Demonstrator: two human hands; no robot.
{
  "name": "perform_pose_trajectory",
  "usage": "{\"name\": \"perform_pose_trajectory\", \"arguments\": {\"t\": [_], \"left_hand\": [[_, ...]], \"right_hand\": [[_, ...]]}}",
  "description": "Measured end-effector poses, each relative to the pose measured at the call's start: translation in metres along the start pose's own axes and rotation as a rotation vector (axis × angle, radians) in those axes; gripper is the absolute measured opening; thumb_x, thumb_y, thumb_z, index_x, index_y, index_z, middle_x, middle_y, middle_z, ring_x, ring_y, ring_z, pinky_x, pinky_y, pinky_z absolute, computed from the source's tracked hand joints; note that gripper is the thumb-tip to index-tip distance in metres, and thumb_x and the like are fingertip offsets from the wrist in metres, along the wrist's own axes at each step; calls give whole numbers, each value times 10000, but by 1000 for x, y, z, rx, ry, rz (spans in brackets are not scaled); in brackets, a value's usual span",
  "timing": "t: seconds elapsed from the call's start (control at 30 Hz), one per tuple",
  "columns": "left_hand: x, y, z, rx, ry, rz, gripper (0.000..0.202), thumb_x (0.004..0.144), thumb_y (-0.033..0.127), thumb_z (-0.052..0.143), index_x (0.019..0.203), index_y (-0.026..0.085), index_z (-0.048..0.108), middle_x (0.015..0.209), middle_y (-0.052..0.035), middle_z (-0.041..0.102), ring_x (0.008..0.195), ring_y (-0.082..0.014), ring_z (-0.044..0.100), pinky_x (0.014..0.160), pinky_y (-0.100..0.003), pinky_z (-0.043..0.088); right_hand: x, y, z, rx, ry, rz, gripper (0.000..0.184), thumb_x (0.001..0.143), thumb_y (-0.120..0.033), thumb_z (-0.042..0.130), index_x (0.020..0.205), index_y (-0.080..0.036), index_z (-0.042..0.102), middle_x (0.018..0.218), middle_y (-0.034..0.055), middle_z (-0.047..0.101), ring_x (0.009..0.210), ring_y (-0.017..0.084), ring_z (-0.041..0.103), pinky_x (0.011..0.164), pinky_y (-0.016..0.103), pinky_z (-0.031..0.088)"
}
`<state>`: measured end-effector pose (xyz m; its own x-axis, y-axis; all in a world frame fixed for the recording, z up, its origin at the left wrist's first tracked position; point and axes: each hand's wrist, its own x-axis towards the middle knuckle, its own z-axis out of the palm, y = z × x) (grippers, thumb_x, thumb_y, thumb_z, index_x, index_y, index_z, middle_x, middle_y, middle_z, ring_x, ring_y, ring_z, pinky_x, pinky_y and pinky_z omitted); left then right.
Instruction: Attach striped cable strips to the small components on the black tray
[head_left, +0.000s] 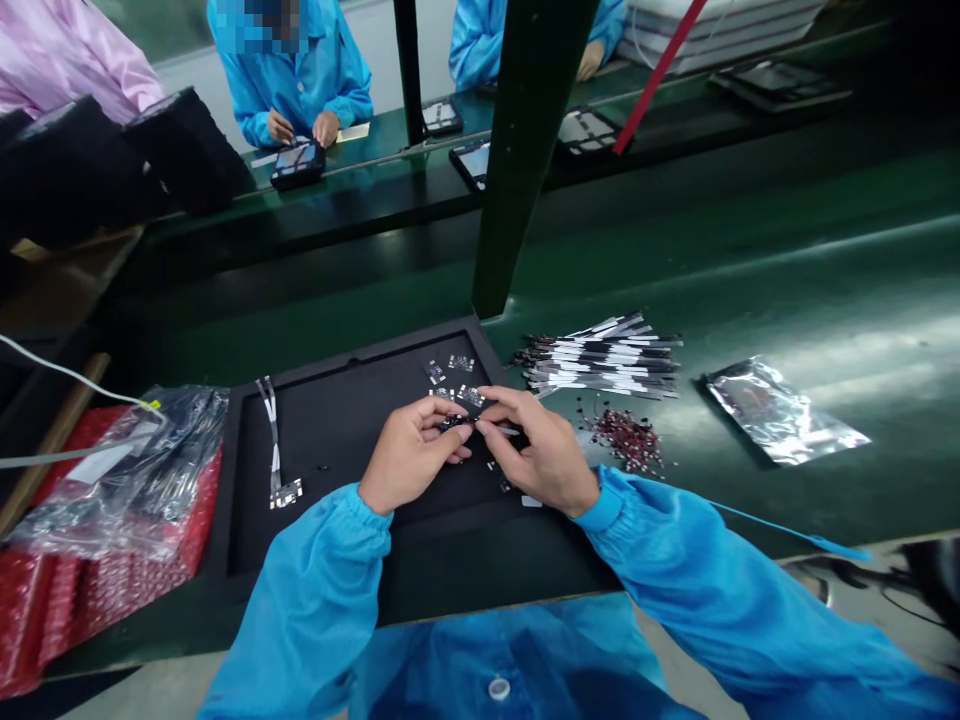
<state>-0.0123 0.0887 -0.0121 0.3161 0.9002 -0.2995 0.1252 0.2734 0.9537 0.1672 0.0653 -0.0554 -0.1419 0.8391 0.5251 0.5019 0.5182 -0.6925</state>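
Note:
Over the right part of a black foam tray, my left hand pinches a small dark circuit board. My right hand meets it from the other side, thumb and forefinger closed at the board's right end, where a thin pale strip sticks out. The fingers hide most of the board. Just beyond my fingertips lie several small circuit boards in the tray. On the tray's left side rests one board with two white-and-grey flat cables running away from it.
Right of the tray lie a bundle of flat cables, a heap of tiny dark-red parts and a silver antistatic bag. Red bubble wrap and a clear bag sit at left. A green post rises beyond the tray. Co-workers sit opposite.

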Motion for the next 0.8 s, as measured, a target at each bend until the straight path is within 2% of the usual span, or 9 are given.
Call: {"name": "perform_pose_trajectory", "arguments": {"t": [0.8], "left_hand": [[0,-4,0,44,34,85,177,812,271,752,916,139,700,786,-33,720,683,-161,732,592,-215,577]], "right_hand": [[2,-2,-1,-22,34,-83,415,931,-110,592,1320,-222,503,873,17,727,821,186,640,785,336,537]]}}
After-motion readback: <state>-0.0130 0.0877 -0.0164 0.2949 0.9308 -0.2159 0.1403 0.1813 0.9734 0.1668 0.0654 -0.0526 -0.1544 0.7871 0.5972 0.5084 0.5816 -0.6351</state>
